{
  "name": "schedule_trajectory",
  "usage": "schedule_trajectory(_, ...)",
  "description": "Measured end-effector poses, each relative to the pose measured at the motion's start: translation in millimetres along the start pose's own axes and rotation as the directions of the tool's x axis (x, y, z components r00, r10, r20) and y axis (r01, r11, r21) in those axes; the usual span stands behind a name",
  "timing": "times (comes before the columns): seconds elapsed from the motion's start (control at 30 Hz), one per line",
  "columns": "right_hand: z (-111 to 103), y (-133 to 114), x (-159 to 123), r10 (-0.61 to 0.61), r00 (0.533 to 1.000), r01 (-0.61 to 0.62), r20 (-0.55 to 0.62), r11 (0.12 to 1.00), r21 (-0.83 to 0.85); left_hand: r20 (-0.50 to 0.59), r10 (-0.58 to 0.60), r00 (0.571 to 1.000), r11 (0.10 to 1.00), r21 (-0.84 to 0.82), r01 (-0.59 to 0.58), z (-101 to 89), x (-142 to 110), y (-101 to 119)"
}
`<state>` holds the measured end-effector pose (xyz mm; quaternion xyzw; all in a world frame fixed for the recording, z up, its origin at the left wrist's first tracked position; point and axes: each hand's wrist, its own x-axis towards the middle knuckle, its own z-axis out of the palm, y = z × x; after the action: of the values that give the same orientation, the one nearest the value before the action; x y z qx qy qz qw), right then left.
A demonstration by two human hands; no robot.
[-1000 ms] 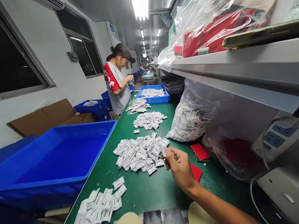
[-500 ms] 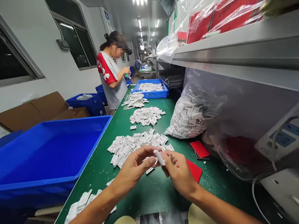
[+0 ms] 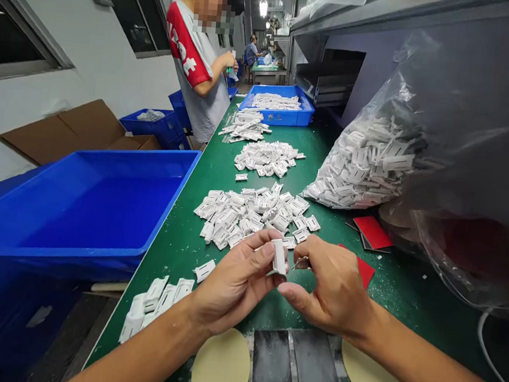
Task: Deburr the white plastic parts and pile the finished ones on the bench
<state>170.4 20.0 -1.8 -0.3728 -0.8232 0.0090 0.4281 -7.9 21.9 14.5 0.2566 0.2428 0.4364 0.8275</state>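
Green desk point(image 3: 177, 255) lies under both hands. The left hand point(image 3: 235, 281) has its fingers clamped on a white plastic clip point(image 3: 279, 257), oblong and smooth, its long axis upright toward 12 o'clock, between the hands. The right hand point(image 3: 333, 287) pinches a small metal piece point(image 3: 301, 263) just beside it.

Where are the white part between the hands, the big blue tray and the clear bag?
white plastic part point(image 3: 279, 256): head view, its middle
big blue tray point(image 3: 151, 153): head view, far rim
clear plastic bag point(image 3: 467, 102): head view, upper film
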Motion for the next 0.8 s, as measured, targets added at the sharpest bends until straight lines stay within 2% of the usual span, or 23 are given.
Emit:
schedule_trajectory(0.1,1.6,1.3,-1.0,-0.082,0.997,0.083,0.009,0.988,-0.128,0.061,-0.037,0.997,0.999,-0.031,0.039,3.6,-3.6,-2.8)
schedule_trajectory(0.2,-0.6,2.5,0.1,-0.119,0.993,0.119,0.014,0.968,-0.22,0.077,-0.07,0.995,0.996,-0.041,0.073,5.8,-4.6,-3.5)
schedule_trajectory(0.5,-1.1,4.4,-0.5,-0.089,0.996,0.076,-0.023,0.94,-0.332,0.021,-0.043,0.999,0.999,0.004,0.043,2.9,-2.7,-2.7)
schedule_trajectory(0.8,-2.7,2.6,-0.9,-0.092,0.996,0.075,-0.021,0.906,-0.417,-0.061,-0.062,0.996,0.998,-0.02,0.061,4.9,-3.3,-5.5)
